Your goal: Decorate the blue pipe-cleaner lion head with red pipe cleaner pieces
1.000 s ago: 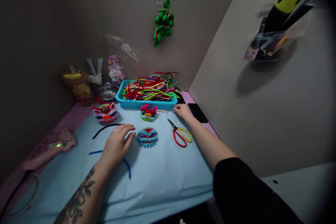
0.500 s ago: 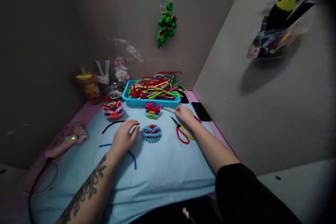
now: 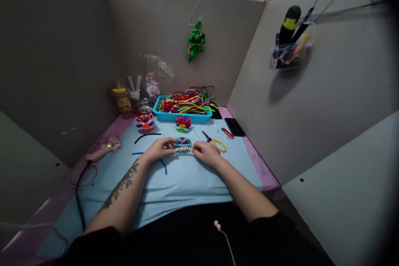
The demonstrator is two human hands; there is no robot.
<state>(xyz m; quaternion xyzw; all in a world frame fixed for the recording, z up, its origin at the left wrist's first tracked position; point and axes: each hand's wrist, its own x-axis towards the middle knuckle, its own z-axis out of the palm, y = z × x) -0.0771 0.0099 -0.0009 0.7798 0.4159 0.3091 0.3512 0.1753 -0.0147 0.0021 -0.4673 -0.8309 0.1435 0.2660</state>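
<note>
A short cream twisted pipe-cleaner strip (image 3: 183, 149) is stretched between my two hands. My left hand (image 3: 160, 149) pinches its left end, and my right hand (image 3: 204, 152) has hold of the right end. Just behind the strip, and partly covered by it, lies a blue and red pipe-cleaner lion head (image 3: 183, 140). Scissors with yellow and red handles (image 3: 220, 145) rest beside my right hand, which hides part of the red handle. A bent blue pipe cleaner (image 3: 163, 165) passes beneath my left forearm, with a black pipe cleaner (image 3: 146, 135) farther back.
A turquoise tray (image 3: 183, 117) heaped with coloured pipe cleaners stands at the back. Before it sit a pink-and-green lion head (image 3: 183, 124) and a red-and-pink one (image 3: 145, 123). A pink glue gun (image 3: 104, 149) lies left; a red tool (image 3: 227, 133) and a phone (image 3: 235, 127) lie right.
My right hand has brought the cream strip from beside the tray to the front of the blue lion head. My left hand has moved right and taken its other end. The view has shifted.
</note>
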